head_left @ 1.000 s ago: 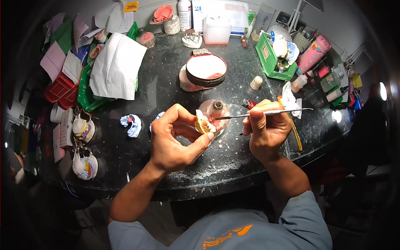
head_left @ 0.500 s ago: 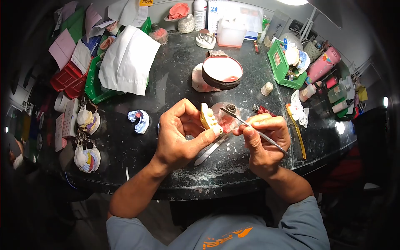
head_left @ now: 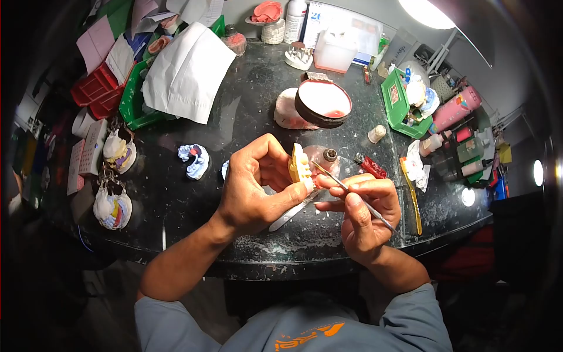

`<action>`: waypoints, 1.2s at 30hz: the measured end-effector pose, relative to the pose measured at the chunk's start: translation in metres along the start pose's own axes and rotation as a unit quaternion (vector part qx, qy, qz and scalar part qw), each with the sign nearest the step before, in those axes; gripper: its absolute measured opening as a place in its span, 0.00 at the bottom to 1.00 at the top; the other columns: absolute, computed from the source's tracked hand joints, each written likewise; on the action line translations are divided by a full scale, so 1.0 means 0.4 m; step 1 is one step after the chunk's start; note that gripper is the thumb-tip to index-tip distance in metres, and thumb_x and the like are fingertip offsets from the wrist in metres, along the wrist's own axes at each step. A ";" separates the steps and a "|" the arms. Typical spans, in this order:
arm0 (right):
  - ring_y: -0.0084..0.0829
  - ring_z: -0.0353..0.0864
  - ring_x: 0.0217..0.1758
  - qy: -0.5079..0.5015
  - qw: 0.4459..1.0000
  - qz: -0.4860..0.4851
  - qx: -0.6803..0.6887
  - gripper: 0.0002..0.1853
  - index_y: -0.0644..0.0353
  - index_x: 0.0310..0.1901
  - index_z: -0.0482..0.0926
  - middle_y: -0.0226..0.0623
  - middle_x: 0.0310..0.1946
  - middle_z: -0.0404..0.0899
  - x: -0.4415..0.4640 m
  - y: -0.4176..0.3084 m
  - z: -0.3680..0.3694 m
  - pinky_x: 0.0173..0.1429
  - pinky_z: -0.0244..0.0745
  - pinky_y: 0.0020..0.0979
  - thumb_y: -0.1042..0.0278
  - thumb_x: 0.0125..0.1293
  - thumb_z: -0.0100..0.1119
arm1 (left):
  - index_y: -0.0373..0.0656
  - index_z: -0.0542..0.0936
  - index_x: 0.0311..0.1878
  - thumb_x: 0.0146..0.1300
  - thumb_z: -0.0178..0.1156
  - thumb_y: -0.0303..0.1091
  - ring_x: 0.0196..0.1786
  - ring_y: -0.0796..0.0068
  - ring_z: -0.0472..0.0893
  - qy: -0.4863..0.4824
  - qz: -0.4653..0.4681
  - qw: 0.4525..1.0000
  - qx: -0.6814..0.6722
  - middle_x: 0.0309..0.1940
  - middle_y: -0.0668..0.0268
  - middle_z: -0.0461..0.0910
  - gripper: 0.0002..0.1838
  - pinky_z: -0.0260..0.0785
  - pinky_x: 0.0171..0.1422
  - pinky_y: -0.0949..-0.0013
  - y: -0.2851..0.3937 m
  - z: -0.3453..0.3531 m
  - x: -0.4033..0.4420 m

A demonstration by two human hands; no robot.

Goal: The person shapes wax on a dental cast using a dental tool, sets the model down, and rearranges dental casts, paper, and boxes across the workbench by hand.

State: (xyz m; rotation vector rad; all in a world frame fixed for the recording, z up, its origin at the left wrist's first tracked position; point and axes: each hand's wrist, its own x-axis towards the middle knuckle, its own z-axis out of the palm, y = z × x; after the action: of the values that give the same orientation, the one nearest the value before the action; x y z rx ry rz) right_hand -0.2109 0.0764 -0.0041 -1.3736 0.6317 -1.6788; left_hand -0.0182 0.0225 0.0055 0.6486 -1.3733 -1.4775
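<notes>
My left hand (head_left: 258, 185) grips a yellow dental model (head_left: 299, 166) between thumb and fingers, its toothed side turned to the right. In my right hand (head_left: 366, 214) is a thin metal carving tool (head_left: 375, 212), held like a pen, its tip close to the model's right side. Whether the tip touches the model I cannot tell. Just behind stands a glass burner (head_left: 329, 155) with a metal neck, partly hidden by the model and my fingers. A metal knife (head_left: 287, 216) lies on the bench below my left hand.
A round tin of pale pink wax (head_left: 324, 100) stands behind the burner. Blue-white casts (head_left: 193, 161) and articulated models (head_left: 113, 207) are at the left. At the right lie a red lighter (head_left: 373, 167), a yellow-handled tool (head_left: 414, 196) and a green box (head_left: 396, 102).
The tool has swung round from pointing left to slanting up-left, its handle now towards me. The yellow model has turned more upright. The camera view has shifted slightly.
</notes>
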 end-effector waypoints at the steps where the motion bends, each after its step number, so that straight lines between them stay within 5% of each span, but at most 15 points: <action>1: 0.39 0.86 0.51 0.000 1.000 0.006 0.007 0.07 0.71 0.50 0.69 0.50 0.47 0.78 -0.001 -0.001 0.002 0.49 0.92 0.36 0.83 0.73 0.51 | 0.40 0.69 0.41 0.59 0.70 0.23 0.37 0.80 0.85 0.001 -0.003 1.000 0.003 0.35 0.61 0.84 0.16 0.79 0.43 0.74 0.001 0.000 -0.001; 6: 0.53 0.84 0.58 -0.009 0.999 0.025 0.018 0.10 0.70 0.54 0.65 0.50 0.50 0.73 -0.010 -0.002 0.000 0.42 0.94 0.40 0.79 0.74 0.47 | 0.40 0.70 0.40 0.58 0.71 0.25 0.37 0.81 0.85 0.005 -0.004 1.000 0.015 0.34 0.63 0.84 0.16 0.78 0.42 0.75 0.006 -0.001 -0.002; 12: 0.55 0.85 0.56 -0.016 0.999 0.008 0.032 0.10 0.71 0.53 0.66 0.52 0.49 0.74 -0.007 0.004 0.003 0.40 0.95 0.42 0.80 0.73 0.48 | 0.41 0.71 0.40 0.57 0.72 0.26 0.37 0.82 0.85 0.009 -0.002 1.000 -0.019 0.35 0.64 0.84 0.17 0.78 0.42 0.76 0.010 0.005 -0.003; 36: 0.51 0.86 0.56 -0.024 1.000 0.015 0.005 0.10 0.68 0.53 0.68 0.51 0.49 0.74 -0.007 -0.005 -0.001 0.41 0.94 0.37 0.82 0.73 0.49 | 0.39 0.71 0.42 0.58 0.71 0.27 0.37 0.81 0.85 -0.007 0.002 1.000 0.006 0.35 0.63 0.84 0.16 0.78 0.45 0.75 0.004 -0.005 -0.005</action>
State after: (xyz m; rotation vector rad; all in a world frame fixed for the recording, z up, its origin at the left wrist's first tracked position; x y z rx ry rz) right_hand -0.2118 0.0799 -0.0040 -1.3869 0.6116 -1.6181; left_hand -0.0153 0.0237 0.0062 0.6437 -1.3941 -1.4747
